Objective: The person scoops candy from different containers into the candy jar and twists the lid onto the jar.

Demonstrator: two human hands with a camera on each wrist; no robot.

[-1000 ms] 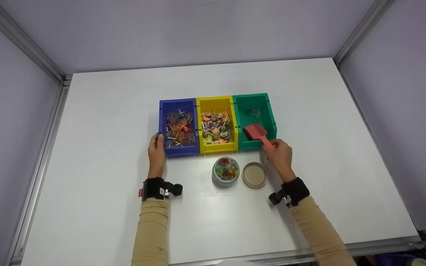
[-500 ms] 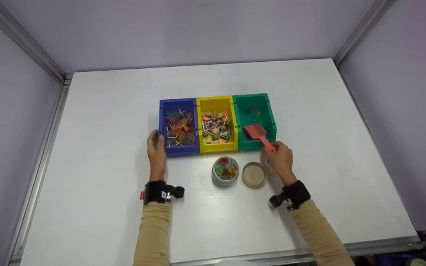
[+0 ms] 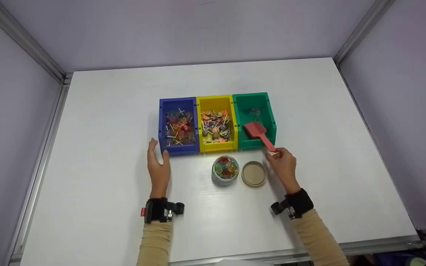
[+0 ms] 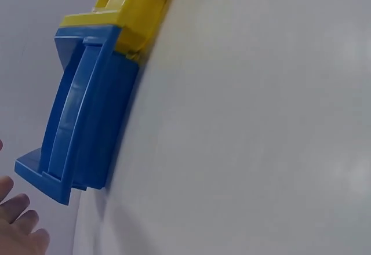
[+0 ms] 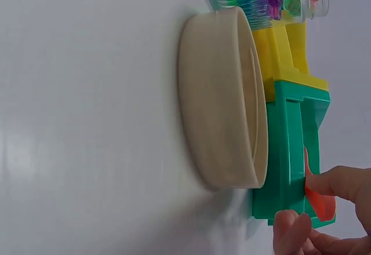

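Observation:
A pink scoop (image 3: 256, 130) lies in the green bin (image 3: 253, 96), its handle over the front edge. At the handle's end is my right hand (image 3: 284, 166). In the right wrist view its thumb (image 5: 333, 182) overlaps the scoop's handle (image 5: 320, 203), and the other fingers are spread away below. My left hand (image 3: 158, 171) is at the front left corner of the blue bin (image 3: 179, 149), fingers extended and thumb apart, holding nothing. Between the hands stands a jar (image 3: 225, 181) filled with colourful translucent pieces, with a round beige lid (image 3: 254, 174) beside it.
The yellow bin (image 3: 218, 147), joined between the blue and green bins, contains small lollipops (image 3: 216, 125). Translucent lollipops (image 3: 180, 127) fill part of the blue bin. A few clear pieces (image 3: 255, 112) lie in the green one. Walls (image 3: 213, 33) border the white table (image 3: 98, 166).
My left hand has drawn back from the blue bin's side toward me, its fingers spreading. My right hand has slid back and loosened at the scoop's handle; the scoop stays in the green bin.

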